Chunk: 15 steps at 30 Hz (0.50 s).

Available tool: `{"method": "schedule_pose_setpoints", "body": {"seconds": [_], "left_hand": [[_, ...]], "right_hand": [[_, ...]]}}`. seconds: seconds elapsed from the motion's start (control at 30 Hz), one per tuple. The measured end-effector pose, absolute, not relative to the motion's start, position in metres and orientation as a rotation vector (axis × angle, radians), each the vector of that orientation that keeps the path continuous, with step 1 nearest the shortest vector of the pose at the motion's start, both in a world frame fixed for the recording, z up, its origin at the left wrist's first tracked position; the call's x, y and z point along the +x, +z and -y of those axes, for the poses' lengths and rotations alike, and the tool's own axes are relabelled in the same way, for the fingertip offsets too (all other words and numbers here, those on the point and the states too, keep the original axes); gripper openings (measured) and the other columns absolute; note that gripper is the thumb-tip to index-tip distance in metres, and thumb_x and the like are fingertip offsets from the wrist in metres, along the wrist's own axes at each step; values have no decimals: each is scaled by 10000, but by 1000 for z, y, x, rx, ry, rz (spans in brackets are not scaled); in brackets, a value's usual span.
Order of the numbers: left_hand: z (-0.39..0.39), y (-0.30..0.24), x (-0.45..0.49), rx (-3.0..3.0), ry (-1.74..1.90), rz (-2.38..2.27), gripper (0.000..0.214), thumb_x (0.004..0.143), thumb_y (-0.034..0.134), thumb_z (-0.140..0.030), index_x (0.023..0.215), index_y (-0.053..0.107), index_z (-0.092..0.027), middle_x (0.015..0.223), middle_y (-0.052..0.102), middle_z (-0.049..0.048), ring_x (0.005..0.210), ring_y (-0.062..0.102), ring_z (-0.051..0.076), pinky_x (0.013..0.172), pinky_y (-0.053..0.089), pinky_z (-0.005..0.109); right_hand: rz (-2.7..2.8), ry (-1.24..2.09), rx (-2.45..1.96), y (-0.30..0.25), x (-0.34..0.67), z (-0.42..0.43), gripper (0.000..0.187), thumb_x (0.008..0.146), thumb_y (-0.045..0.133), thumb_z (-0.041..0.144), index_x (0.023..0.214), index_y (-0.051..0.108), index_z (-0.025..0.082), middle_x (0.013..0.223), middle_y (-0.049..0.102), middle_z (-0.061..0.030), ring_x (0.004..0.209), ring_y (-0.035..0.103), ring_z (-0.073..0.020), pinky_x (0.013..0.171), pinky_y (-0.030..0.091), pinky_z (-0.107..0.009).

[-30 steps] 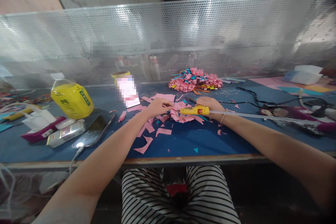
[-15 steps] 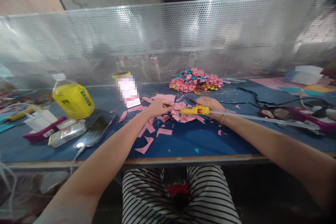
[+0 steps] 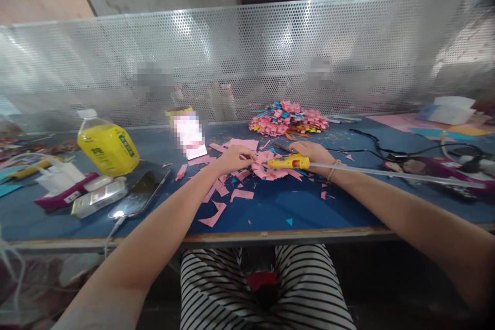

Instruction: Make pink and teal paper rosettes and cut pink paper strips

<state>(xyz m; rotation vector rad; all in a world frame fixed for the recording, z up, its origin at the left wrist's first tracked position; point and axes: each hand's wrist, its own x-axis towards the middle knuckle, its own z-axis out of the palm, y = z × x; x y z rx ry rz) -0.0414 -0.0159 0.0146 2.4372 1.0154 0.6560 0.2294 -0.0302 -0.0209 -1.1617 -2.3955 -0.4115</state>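
My right hand (image 3: 311,153) is closed round a yellow hot glue gun (image 3: 289,162), with a long translucent glue stick (image 3: 379,171) running out of its back to the right. The gun's nozzle points left at a cluster of cut pink paper (image 3: 273,171). At the left edge of this cluster my left hand (image 3: 236,159) has its fingers pinched together on pink paper; the fingertips are partly hidden. Loose pink paper scraps (image 3: 242,194) lie around and under both hands on the blue table (image 3: 266,211).
Behind my hands sits a heap of pink, blue and yellow fringed paper (image 3: 288,118). A lit phone (image 3: 197,150) leans at the left. Farther left are a bottle of yellow liquid (image 3: 108,147), another phone (image 3: 141,193) and a purple power strip (image 3: 64,193). Black cables (image 3: 371,139) lie right.
The glue gun has shifted very slightly to the right and its glue stick has moved with it. My left hand looks nearly still.
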Motion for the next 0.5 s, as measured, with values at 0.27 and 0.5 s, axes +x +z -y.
{"method": "schedule_pose_setpoints", "body": {"seconds": [0.27, 0.5], "left_hand": [[17, 13, -44, 2566, 602, -909, 173, 716, 519, -164, 766, 679, -206, 924, 568, 38, 878, 536, 153, 789, 437, 278], [15, 10, -46, 2679, 599, -855, 220, 701, 485, -118, 802, 662, -200, 866, 498, 29, 839, 512, 152, 812, 417, 299]], "right_hand": [[2385, -431, -1224, -17, 232, 30, 280, 778, 502, 376, 962, 515, 166, 905, 627, -105, 805, 578, -215, 643, 379, -272], [2242, -451, -1256, -10, 246, 26, 365, 740, 534, 399, 1010, 506, 155, 926, 622, -108, 795, 579, -225, 625, 388, -285]]}}
